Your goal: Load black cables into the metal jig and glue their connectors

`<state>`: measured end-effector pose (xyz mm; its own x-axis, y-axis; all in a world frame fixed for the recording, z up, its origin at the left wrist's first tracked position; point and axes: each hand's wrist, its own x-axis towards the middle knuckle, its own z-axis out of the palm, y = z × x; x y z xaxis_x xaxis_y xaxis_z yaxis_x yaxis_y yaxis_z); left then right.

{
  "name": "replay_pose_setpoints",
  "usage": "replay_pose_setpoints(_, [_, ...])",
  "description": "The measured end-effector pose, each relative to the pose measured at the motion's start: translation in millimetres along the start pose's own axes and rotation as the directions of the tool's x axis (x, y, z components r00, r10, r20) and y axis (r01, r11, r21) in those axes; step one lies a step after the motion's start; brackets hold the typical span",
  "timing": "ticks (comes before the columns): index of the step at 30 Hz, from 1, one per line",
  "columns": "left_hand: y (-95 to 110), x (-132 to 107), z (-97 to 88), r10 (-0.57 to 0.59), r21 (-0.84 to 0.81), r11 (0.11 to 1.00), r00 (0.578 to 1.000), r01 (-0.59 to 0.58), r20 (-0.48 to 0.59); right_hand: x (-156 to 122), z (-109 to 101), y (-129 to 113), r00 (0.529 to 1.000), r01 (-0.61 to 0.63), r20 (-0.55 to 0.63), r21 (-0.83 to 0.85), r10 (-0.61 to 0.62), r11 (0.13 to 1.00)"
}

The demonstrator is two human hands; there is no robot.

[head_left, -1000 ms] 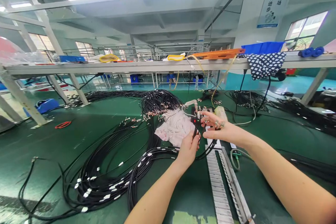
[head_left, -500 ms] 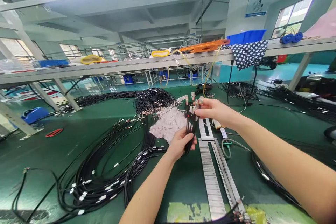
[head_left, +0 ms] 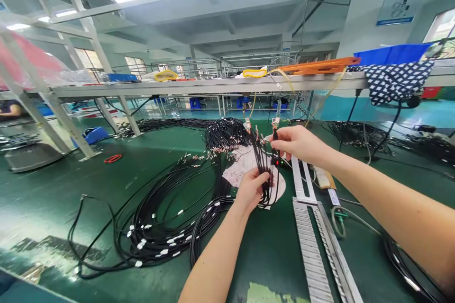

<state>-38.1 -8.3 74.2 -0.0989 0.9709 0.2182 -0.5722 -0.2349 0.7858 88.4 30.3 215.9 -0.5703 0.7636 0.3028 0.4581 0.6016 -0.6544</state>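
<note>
My left hand [head_left: 251,188] is closed round a bunch of thin black cables [head_left: 261,158], held upright above the bench. Small connectors and bare wire ends show at the top of the bunch. To its right, my right hand [head_left: 296,144] pinches one black cable just below its pale connector [head_left: 275,124]. A crumpled pinkish-white cloth [head_left: 234,170] lies on the bench behind my left hand. Close behind the cables sits a small dark device with red and green lights [head_left: 280,163], partly covered by them.
Coiled black cables with white labels [head_left: 167,241] spread over the green bench [head_left: 117,184] at left. A slotted metal rail [head_left: 313,251] runs toward me at right. More cables [head_left: 227,135] are heaped behind. A raised shelf [head_left: 199,87] crosses the back, holding a blue bin [head_left: 391,54].
The view has turned left, so the scene shifts rightward. The cables in my left hand have fanned apart, and my right hand now holds one cable separated from the bunch.
</note>
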Motion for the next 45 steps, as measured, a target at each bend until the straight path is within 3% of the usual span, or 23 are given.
replay_pose_setpoints(7, [17.5, 4.5, -13.4, 0.089, -0.069, 0.993, 0.995, -0.091, -0.039, 2.5, -6.6, -1.4, 0.999, -0.046, 0.006, -0.009, 0.046, 0.999])
replay_pose_setpoints(13, [12.5, -1.5, -3.0, 0.066, -0.003, 0.998, 0.996, -0.066, 0.057, 6.0, -0.4, -8.1, 0.999, -0.001, 0.047, 0.014, 0.0, 1.0])
replay_pose_setpoints(16, [4.9, -6.7, 1.1, -0.008, 0.066, 0.998, 0.982, -0.005, 0.189, 5.6, 3.0, -4.4, 0.998, 0.005, 0.063, 0.053, -0.008, 0.999])
replay_pose_setpoints(19, [0.5, -11.8, 0.9, -0.13, 0.248, 0.968, 0.915, 0.034, 0.382, -2.1, 0.1, 1.1, 0.99, -0.016, 0.144, 0.178, -0.01, 0.984])
replay_pose_setpoints(22, [11.2, -15.9, 3.0, -0.198, 0.441, 0.897, 0.896, 0.002, 0.398, -20.0, -9.0, 13.6, 0.982, -0.112, 0.183, 0.378, 0.045, 0.919])
replay_pose_setpoints(24, [31.3, -16.2, 10.3, -0.219, 0.592, 0.803, 0.889, -0.069, 0.401, -38.9, -15.0, 28.2, 0.982, -0.18, 0.151, 0.535, 0.117, 0.825])
replay_pose_setpoints(26, [58.3, -11.7, 22.9, -0.17, 0.732, 0.629, 0.872, -0.262, 0.459, -63.2, -15.6, 47.0, 0.976, -0.213, 0.116, 0.676, 0.184, 0.706])
replay_pose_setpoints(28, [83.0, -1.2, 37.5, -0.197, 0.827, 0.393, 0.841, -0.402, 0.503, -91.2, -5.8, 67.5, 0.963, -0.243, 0.121, 0.773, 0.24, 0.586])
replay_pose_setpoints(29, [91.0, 5.4, 43.7, -0.281, 0.864, 0.238, 0.82, -0.443, 0.498, -105.8, 3.4, 77.6, 0.952, -0.274, 0.146, 0.8, 0.269, 0.534])
replay_pose_setpoints(31, [93.2, 18.5, 49.9, -0.386, 0.868, -0.018, 0.804, -0.496, 0.452, -134.5, 28.3, 96.1, 0.918, -0.354, 0.212, 0.816, 0.334, 0.457])
replay_pose_setpoints(33, [75.6, 26.4, 44.2, -0.44, 0.854, -0.178, 0.816, -0.489, 0.375, -161.4, 55.1, 110.9, 0.871, -0.472, 0.312, 0.744, 0.379, 0.472])
replay_pose_setpoints(34, [60.6, 27.3, 36.7, -0.455, 0.854, -0.221, 0.824, -0.471, 0.337, -173.9, 66.3, 116.2, 0.853, -0.515, 0.344, 0.676, 0.392, 0.526])
replay_pose_setpoints(37, [4.6, 16.5, 2.7, -0.521, 0.845, -0.263, 0.806, -0.465, 0.281, -206.9, 82.6, 122.1, 0.857, -0.482, 0.388, 0.372, 0.338, 0.793])
replay_pose_setpoints(39, [-29.5, 1.4, -20.2, -0.542, 0.83, -0.289, 0.797, -0.476, 0.268, -223.0, 79.4, 120.0, 0.877, -0.361, 0.406, 0.201, 0.258, 0.91])
replay_pose_setpoints(41, [-52.4, -14.2, -36.3, -0.547, 0.819, -0.31, 0.796, -0.482, 0.261, -231.8, 70.2, 117.7, 0.879, -0.279, 0.427, 0.102, 0.211, 0.955])
replay_pose_setpoints(45, [-63.9, -28.7, -43.4, -0.551, 0.822, -0.292, 0.789, -0.488, 0.273, -223.5, 52.6, 125.2, 0.888, -0.244, 0.418, 0.077, 0.191, 0.967])
